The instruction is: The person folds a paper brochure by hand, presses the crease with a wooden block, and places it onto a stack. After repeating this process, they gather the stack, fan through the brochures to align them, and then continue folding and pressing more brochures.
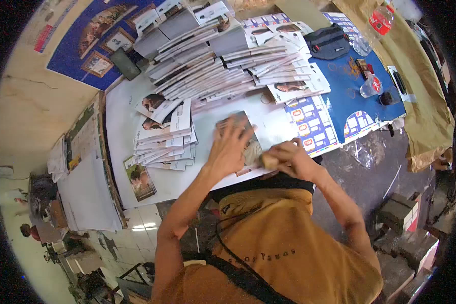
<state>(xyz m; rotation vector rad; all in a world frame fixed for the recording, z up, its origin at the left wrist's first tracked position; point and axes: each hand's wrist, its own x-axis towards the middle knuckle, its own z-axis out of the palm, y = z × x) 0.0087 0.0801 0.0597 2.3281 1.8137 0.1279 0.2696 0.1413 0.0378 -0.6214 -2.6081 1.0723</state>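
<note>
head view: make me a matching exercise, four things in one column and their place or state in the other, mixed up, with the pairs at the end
Things
1. bare left hand
2. bare right hand
3. dark grey fabric pouch
4. dark, flat rectangular device

Places or states
A. to the right of the leaning rows of white printed booklets
B. curled around a small, blurred tan object
C. seen against the blue printed poster
D. spread over a grey-green printed cover

Pairs: 1-D, 2-B, 3-A, 4-C
</note>
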